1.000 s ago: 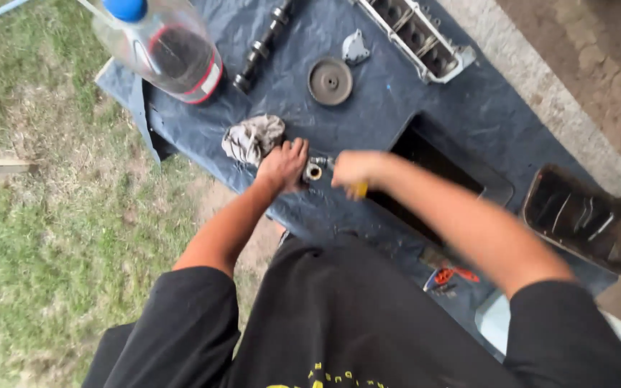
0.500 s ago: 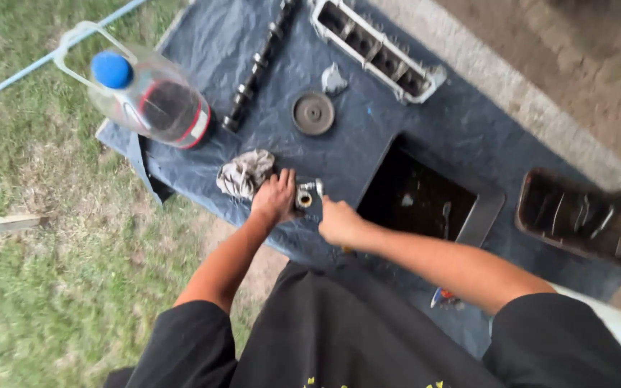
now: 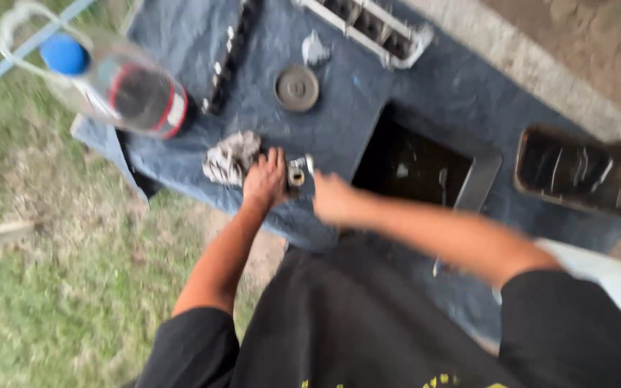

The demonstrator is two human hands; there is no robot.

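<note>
Hands meet over one small metal fitting [image 3: 296, 175] on the blue tarp [image 3: 368, 93], beside the dark tray [image 3: 484, 183]: left hand [image 3: 266, 179] curled against it, right hand [image 3: 333, 198] blurred, holding something thin, can't tell its grip. Fitting looks rigid, dense for its size, probably oily and slick; best pinched by its outer sides. Count: one crumpled rag [image 3: 230, 156], one round disc [image 3: 297, 88], one plastic bottle [image 3: 102, 77], two trays.

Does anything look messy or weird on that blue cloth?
A little. A crumpled grey rag lies bunched beside the left hand, and the black rectangular tray looks dark and grimy inside. The clear plastic bottle with a blue cap sits at the edge of the blue cloth, leaning out over the grass. Nothing looks spilled.
</note>
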